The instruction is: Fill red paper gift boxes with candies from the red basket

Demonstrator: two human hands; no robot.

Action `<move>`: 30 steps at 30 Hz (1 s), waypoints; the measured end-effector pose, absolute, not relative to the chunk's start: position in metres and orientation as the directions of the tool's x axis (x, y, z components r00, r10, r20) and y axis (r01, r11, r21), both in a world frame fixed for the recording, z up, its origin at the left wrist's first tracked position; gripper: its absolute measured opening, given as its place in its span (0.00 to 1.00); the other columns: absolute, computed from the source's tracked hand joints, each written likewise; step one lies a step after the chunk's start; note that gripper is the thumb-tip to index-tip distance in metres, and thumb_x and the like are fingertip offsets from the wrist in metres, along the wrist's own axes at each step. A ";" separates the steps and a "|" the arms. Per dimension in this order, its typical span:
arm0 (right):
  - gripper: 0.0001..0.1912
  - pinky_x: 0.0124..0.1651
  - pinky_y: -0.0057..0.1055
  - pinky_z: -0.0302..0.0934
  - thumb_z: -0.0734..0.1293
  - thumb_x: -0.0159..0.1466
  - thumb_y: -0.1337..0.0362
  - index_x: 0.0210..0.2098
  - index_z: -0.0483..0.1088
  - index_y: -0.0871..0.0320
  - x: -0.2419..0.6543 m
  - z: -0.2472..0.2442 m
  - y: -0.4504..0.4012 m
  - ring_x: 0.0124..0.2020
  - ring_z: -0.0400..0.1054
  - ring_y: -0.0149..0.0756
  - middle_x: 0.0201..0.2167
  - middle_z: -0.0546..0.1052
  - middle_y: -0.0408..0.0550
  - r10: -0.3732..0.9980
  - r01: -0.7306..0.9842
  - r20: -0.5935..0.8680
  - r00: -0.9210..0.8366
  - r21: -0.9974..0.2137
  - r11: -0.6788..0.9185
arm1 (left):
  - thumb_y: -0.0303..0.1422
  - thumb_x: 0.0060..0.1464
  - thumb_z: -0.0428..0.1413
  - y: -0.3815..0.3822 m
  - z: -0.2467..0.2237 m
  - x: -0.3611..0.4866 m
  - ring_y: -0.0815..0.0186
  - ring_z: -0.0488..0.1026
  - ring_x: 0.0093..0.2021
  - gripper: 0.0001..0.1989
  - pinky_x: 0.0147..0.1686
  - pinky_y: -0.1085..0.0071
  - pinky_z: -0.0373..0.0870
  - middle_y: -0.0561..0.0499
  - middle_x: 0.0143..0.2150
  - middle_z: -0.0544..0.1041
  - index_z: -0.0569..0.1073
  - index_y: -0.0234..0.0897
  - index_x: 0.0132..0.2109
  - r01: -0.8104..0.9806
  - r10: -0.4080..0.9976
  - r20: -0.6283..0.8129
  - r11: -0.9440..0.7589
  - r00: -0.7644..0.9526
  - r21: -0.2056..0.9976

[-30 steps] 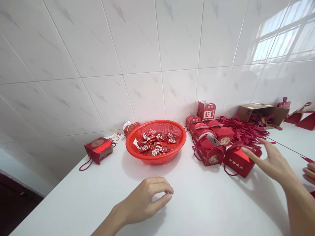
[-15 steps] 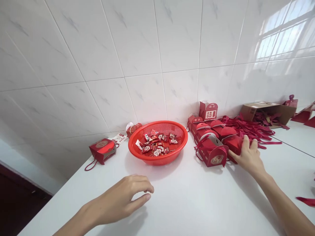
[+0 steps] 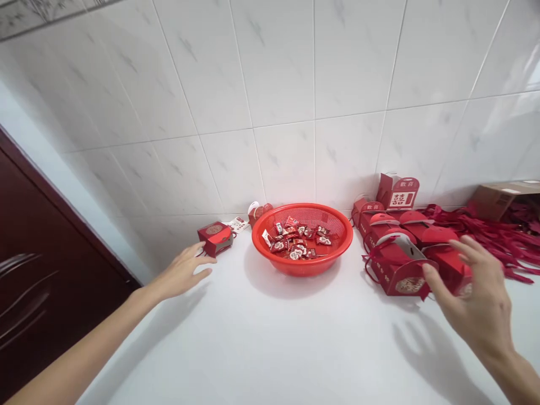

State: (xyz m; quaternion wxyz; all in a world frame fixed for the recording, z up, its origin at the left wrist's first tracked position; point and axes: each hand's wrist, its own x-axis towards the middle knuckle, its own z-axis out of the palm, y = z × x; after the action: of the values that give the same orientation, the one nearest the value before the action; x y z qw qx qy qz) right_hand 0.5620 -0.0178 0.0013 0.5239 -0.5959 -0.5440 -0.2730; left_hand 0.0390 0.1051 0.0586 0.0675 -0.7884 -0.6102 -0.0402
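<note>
My left hand (image 3: 184, 272) is open, fingers spread, just beside a red gift box (image 3: 215, 236) with a cord handle at the left end of the table. Whether the fingertips touch that box I cannot tell. On the right, my right hand (image 3: 476, 295) hovers open with nothing in it, in front of a cluster of red gift boxes (image 3: 399, 267) set close together. Between the hands stands a red plastic basket (image 3: 304, 269) holding several wrapped candies (image 3: 295, 242).
Behind the cluster, an upright red box (image 3: 399, 192) stands by the tiled wall. Red ribbons (image 3: 476, 230) lie heaped at the right, near a cardboard box (image 3: 498, 197). A printed card (image 3: 238, 225) and another small red box (image 3: 258, 212) sit left of the basket. Dark door (image 3: 46, 270) at left.
My left hand has moved left and away from me to the lone box. My right hand has come off the box cluster and drawn back, opening. The view has turned left.
</note>
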 end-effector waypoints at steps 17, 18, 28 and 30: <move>0.23 0.56 0.43 0.72 0.60 0.71 0.62 0.65 0.57 0.51 0.506 -0.049 -0.020 0.63 0.68 0.48 0.65 0.67 0.59 0.683 0.876 0.723 -0.108 -0.256 0.409 | 0.35 0.61 0.44 0.166 0.043 0.068 0.49 0.73 0.58 0.23 0.58 0.55 0.68 0.35 0.58 0.76 0.78 0.30 0.52 0.966 0.885 0.454 -0.021 -0.102 0.257; 0.23 0.56 0.43 0.72 0.60 0.71 0.62 0.65 0.57 0.51 0.505 -0.048 -0.021 0.63 0.68 0.48 0.65 0.67 0.58 0.684 0.868 0.721 -0.107 -0.268 0.418 | 0.36 0.61 0.43 0.161 0.049 0.065 0.49 0.75 0.56 0.24 0.57 0.56 0.70 0.36 0.57 0.78 0.78 0.29 0.52 0.955 0.873 0.468 -0.007 -0.139 0.296; 0.28 0.60 0.43 0.69 0.63 0.71 0.63 0.69 0.55 0.51 0.470 -0.032 -0.033 0.68 0.61 0.48 0.68 0.64 0.59 0.690 0.753 0.694 -0.206 -0.338 0.565 | 0.46 0.42 0.64 0.065 0.093 0.123 0.50 0.80 0.42 0.20 0.42 0.61 0.78 0.45 0.41 0.84 0.84 0.38 0.39 0.553 0.967 0.221 -0.256 0.129 0.793; 0.30 0.62 0.42 0.67 0.62 0.72 0.62 0.71 0.51 0.50 0.460 -0.023 -0.039 0.69 0.59 0.48 0.71 0.59 0.58 0.678 0.700 0.693 -0.247 -0.356 0.619 | 0.41 0.43 0.65 0.049 0.091 0.148 0.50 0.78 0.49 0.17 0.50 0.60 0.76 0.46 0.45 0.84 0.84 0.39 0.40 0.505 0.942 0.155 -0.293 0.297 0.812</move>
State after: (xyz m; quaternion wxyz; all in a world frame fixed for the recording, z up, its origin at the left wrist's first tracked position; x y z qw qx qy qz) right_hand 0.4602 -0.0386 -0.0225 0.4315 -0.4362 -0.7895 -0.0130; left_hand 0.1479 0.0486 0.0909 -0.3323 -0.7337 -0.4932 -0.3287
